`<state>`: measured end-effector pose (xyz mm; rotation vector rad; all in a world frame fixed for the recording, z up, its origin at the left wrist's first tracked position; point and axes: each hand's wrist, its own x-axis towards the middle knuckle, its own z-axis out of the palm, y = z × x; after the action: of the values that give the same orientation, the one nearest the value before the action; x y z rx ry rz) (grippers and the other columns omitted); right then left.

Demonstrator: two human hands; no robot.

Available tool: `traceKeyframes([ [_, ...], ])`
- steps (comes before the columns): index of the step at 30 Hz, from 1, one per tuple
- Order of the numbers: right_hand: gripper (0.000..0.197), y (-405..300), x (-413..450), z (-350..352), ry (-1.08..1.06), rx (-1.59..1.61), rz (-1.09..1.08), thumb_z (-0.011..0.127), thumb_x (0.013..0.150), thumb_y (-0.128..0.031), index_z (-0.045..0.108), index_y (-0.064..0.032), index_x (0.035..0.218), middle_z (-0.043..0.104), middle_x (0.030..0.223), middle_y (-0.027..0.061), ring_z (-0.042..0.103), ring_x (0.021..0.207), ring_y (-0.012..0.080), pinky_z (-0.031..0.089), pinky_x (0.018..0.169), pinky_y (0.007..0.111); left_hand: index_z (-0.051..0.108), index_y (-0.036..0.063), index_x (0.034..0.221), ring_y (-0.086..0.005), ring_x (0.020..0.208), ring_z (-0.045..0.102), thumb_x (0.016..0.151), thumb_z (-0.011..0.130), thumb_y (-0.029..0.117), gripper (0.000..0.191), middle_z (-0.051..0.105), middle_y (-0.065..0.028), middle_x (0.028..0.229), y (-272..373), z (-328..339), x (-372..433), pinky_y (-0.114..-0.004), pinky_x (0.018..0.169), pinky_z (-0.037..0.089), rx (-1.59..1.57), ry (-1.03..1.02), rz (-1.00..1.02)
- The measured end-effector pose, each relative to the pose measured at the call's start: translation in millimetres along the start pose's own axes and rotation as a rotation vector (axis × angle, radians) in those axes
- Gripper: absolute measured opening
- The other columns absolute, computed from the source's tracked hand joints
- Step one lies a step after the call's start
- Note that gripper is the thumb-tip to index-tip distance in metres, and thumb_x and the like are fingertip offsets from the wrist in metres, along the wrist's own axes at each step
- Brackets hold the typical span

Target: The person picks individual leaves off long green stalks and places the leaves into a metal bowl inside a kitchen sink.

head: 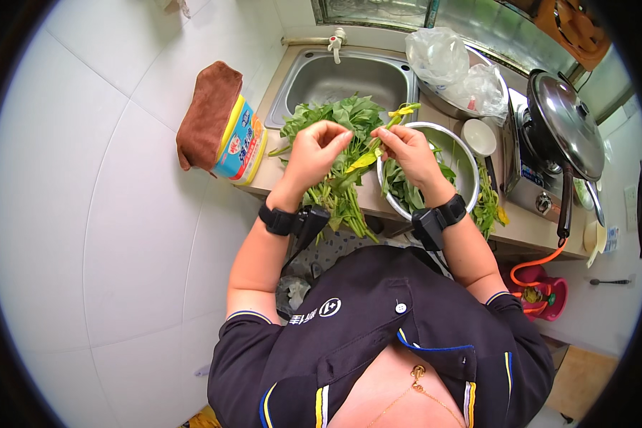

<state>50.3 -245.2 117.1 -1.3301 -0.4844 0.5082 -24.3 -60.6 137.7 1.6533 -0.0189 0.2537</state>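
Observation:
My right hand (406,150) pinches a green vegetable stem (393,121) with yellowed leaves at its top and near its lower part. Close to its left, my left hand (318,152) has thumb and fingertips curled together; I cannot tell whether a small piece is between them. Beneath both hands a large bunch of leafy greens (348,112) lies at the counter's edge, its cut stems hanging over the front. Under my right hand stands a round metal bowl (464,155) with loose picked leaves (398,184) in it.
Behind the greens is a steel sink (326,80) with a tap (336,45). A brown cloth (211,112) drapes a yellow-and-blue tub (243,144). Rightward are plastic bags (444,59) in a large basin, a white bowl (479,137), discarded stems (487,208), and a lidded pan (567,123) on a gas stove (537,187).

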Motion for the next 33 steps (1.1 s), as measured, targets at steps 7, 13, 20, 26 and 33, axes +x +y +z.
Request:
traceKeyframes([
  [7, 0.025, 0.7, -6.1, -7.4, -0.050, 0.263, 0.051, 0.049, 0.090, -0.019, 0.062, 0.0008, 0.096, 0.062, 0.080, 0.0031, 0.046, 0.062, 0.0033, 0.040, 0.060, 0.018, 0.062, -0.0021, 0.090, -0.0057, 0.071, 0.054, 0.082, 0.060, 0.009, 0.014, 0.062, -0.0018, 0.080, -2.8, 12.8, -20.3, -0.021, 0.064, 0.044, 0.220, -0.068, 0.105],
  [13, 0.024, 4.9, -9.9, -7.7, -0.021, 0.287, 0.076, 0.050, 0.089, -0.019, 0.061, 0.0015, 0.098, 0.064, 0.085, 0.0075, 0.055, 0.072, 0.0084, 0.044, 0.066, 0.020, 0.062, -0.0026, 0.095, -0.0073, 0.075, 0.056, 0.085, 0.056, 0.013, 0.019, 0.064, -0.0038, 0.083, 4.5, 14.7, -17.9, -0.022, 0.069, 0.045, 0.218, -0.255, -0.093],
  [20, 0.024, 8.2, -12.8, -11.5, -0.005, 0.316, 0.054, 0.051, 0.089, -0.018, 0.060, 0.0028, 0.096, 0.063, 0.084, 0.0080, 0.060, 0.079, 0.0126, 0.047, 0.073, 0.024, 0.059, -0.0044, 0.100, -0.0085, 0.075, 0.057, 0.087, 0.054, 0.015, 0.023, 0.063, -0.0054, 0.082, -8.0, 10.7, -16.3, -0.022, 0.071, 0.045, -0.160, -0.364, -0.255],
  [26, 0.024, 17.4, -12.5, -22.4, -0.025, 0.250, 0.085, 0.051, 0.089, -0.020, 0.060, 0.0020, 0.093, 0.063, 0.080, 0.0068, 0.060, 0.072, 0.0119, 0.046, 0.067, 0.022, 0.059, -0.0040, 0.097, -0.0104, 0.077, 0.059, 0.087, 0.054, 0.014, 0.021, 0.063, -0.0073, 0.083, -8.6, 9.2, -19.6, -0.023, 0.072, 0.047, -0.140, -0.351, -0.221],
  [33, 0.022, 12.1, -15.7, -15.8, 0.020, 0.272, 0.146, 0.049, 0.091, -0.019, 0.059, 0.0011, 0.089, 0.061, 0.075, 0.0057, 0.057, 0.065, 0.0097, 0.045, 0.060, 0.022, 0.054, -0.0028, 0.093, -0.0161, 0.078, 0.062, 0.088, 0.051, 0.012, 0.016, 0.064, -0.0119, 0.084, -17.4, 9.9, -16.9, -0.027, 0.074, 0.049, -0.265, -0.314, -0.220],
])
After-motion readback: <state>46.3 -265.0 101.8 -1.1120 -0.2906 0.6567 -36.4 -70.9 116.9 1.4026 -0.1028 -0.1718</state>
